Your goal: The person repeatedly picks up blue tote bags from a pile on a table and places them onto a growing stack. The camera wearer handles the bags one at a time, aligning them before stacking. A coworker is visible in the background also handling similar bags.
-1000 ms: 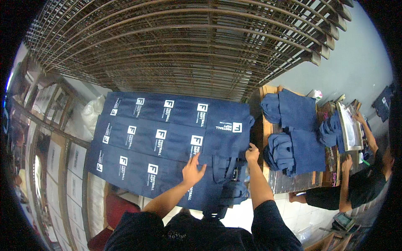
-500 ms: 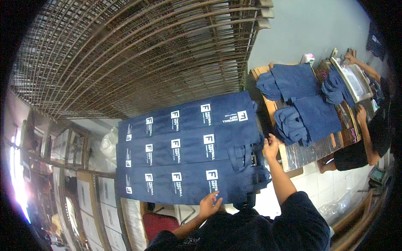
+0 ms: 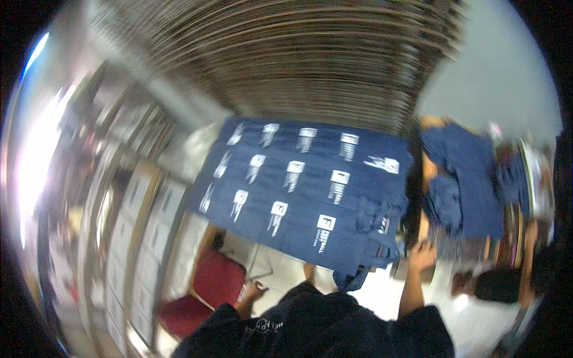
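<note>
Navy cloth bags [image 3: 310,197] with white prints lie flat in overlapping rows, and their handles bunch at the right end. My left hand [image 3: 253,291] is held low in front of the bags, by a red chair; its fingers are loosely curled and apart, with nothing seen in them. Just right of the bags' handle end is my right hand [image 3: 422,255], fingers bent and spread, holding nothing that I can see. It is close to the corner of a work table that carries more navy bags [image 3: 474,185]. Motion blurs the picture.
A large stack of wire drying racks [image 3: 286,65] rises behind the bags. Left stand shelves with pale boxes [image 3: 128,203]. The red chair [image 3: 221,274] is at the lower left. Another person's arm [image 3: 528,256] shows at the right, by a framed screen [image 3: 537,179].
The view has swung left, so the bags appear turned and farther right. My left hand has come away from the bags' near edge toward me. My right hand remains beside the handle end.
</note>
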Tool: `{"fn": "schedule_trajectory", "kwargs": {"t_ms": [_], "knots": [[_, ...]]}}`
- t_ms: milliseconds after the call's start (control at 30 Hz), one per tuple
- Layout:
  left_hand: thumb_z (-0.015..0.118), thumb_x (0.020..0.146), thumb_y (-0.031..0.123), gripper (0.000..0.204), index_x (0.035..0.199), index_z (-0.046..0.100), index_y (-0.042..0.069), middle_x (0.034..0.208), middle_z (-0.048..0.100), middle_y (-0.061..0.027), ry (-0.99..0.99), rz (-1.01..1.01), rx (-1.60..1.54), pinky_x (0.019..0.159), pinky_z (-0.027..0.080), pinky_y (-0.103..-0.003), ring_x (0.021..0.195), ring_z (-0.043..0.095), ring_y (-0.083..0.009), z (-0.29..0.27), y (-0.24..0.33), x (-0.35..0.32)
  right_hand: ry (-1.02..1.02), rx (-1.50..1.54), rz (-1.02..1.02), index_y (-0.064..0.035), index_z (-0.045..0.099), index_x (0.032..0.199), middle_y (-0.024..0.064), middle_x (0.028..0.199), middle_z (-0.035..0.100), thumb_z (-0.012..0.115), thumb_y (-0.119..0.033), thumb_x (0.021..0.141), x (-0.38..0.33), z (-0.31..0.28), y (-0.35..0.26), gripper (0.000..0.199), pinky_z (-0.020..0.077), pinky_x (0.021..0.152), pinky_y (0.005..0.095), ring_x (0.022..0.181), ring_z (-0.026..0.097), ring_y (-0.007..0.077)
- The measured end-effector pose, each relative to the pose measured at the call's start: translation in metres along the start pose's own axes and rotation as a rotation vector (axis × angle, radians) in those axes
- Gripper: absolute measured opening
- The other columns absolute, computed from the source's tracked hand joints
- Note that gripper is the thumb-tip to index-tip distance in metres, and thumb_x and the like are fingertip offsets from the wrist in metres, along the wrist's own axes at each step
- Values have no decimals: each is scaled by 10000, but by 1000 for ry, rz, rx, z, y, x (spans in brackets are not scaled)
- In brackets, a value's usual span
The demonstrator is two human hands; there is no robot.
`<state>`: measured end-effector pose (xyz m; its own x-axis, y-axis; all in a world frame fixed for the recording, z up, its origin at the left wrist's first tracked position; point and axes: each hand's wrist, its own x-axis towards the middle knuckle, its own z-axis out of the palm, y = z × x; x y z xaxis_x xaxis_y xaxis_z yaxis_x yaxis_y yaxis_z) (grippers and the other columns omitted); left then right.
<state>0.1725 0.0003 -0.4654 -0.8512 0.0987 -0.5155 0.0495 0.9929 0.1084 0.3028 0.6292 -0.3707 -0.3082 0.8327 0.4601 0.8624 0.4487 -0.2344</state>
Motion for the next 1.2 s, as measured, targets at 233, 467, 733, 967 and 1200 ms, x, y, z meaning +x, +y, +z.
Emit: {"fn": "schedule_trajectory", "kwargs": {"t_ms": [233,467,733,967,1200], "knots": [[667,683,502,618,1110,539,74,939,629,-168,-143,-128,-418,775,463,-402,895,594,-330,-2,44,-54,-30,-36,-159,-112,610,1030,133,1121,570,517,-345,855,-7,18,41,305,480,743,432,958,567,316],[635,705,529,661,1148,532,49,1049,596,-204,-202,87,-525,853,432,-404,1000,555,-348,21,57,-10,300,185,-328,-38,550,1098,174,1009,579,475,-390,879,-20,-91,-110,422,453,730,420,860,577,314],[672,669,433,616,1124,546,39,1017,606,-197,-52,21,-650,818,449,-410,965,568,-349,3,-2,14,369,729,-656,35,473,1160,233,1020,540,566,-285,851,-42,-67,-222,454,425,819,444,913,528,385],[672,662,424,581,1110,574,68,1099,585,-176,201,-310,-932,862,439,-406,1022,551,-335,6,-111,-92,-63,970,-885,39,490,1153,201,979,581,565,-269,839,-104,-96,-332,446,454,825,401,886,572,339],[666,674,414,550,1108,584,87,1109,587,-158,143,-733,-952,853,447,-402,1025,557,-320,91,-163,-177,-667,1188,-965,-28,437,1256,130,942,540,565,-78,823,-183,-109,-429,455,424,776,353,863,520,239]]}}
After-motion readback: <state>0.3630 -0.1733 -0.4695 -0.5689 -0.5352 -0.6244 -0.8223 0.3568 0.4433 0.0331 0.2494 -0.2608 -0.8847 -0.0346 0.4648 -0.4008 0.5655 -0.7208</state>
